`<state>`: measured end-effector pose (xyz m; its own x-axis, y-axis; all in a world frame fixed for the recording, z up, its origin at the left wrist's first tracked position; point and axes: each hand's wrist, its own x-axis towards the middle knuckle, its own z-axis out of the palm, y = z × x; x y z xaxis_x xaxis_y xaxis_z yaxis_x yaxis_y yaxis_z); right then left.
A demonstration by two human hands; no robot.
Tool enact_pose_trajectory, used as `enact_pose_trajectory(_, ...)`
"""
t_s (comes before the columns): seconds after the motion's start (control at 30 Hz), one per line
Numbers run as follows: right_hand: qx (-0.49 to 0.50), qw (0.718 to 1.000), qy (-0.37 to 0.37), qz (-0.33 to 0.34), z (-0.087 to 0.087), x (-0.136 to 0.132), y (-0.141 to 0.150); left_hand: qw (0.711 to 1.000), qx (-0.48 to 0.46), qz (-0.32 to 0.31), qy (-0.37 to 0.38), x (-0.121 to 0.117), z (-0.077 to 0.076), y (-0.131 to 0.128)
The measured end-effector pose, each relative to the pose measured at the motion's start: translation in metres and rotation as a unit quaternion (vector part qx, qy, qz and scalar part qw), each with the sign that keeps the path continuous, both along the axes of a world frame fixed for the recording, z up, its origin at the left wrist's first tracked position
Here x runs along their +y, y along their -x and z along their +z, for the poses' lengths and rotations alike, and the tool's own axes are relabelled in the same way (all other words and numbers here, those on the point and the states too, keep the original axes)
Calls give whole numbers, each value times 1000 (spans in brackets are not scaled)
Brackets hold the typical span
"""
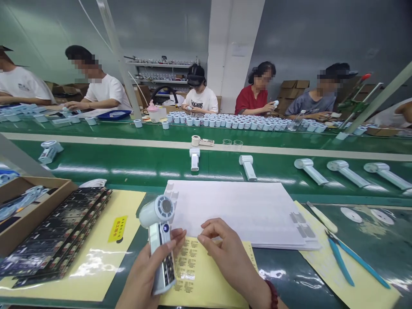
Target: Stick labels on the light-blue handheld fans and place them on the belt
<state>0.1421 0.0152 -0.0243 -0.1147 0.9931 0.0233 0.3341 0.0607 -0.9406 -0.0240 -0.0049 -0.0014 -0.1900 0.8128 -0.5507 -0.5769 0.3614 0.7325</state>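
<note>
- Handheld fan (pixel 155 234), pale blue, held head-up above the near surface (pixel 277 259); clock centred on it, 12 pointing away from the person. Round blue "29" sticker on its neck.
- Left hand (pixel 141 270): fingers (pixel 177 234) closed round the fan's handle, thumb across the front.
- Right hand (pixel 227 253), 3 o'clock: fingers loosely curled, thumb and index tips close together, not touching the fan. Cannot tell whether anything thin is between them.
- Yellow label sheet (pixel 219 285), 4 o'clock, partly beneath the right hand; rows of small printed labels.
- White paper stack (pixel 225 210), 2 to 3 o'clock, grey marks at its corners.
- Blue-handled pliers (pixel 363 259), 3 o'clock, on yellow paper.
- Dark printed sheets (pixel 67 227), 9 o'clock, overlapping; cardboard box (pixel 59 193) just beyond.
- Similar fans (pixel 247 166) lie well apart from it on the green strip, 10 o'clock and 1 to 3 o'clock.
- Pale blue round parts (pixel 231 122), 1 o'clock, massed before seated co-workers (pixel 202 101).
</note>
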Motion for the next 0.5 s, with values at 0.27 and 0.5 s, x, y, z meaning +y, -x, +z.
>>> enact_pose_trajectory(0.27, -117, 992, -40, 4, -10, -2, 16, 999, -19, -26, 3, -20, -17, 2)
enact_pose_trajectory(0.5, -91, 995, -32, 31, -5, 1, 4, 997, -73, -9, 37, -20, -18, 4)
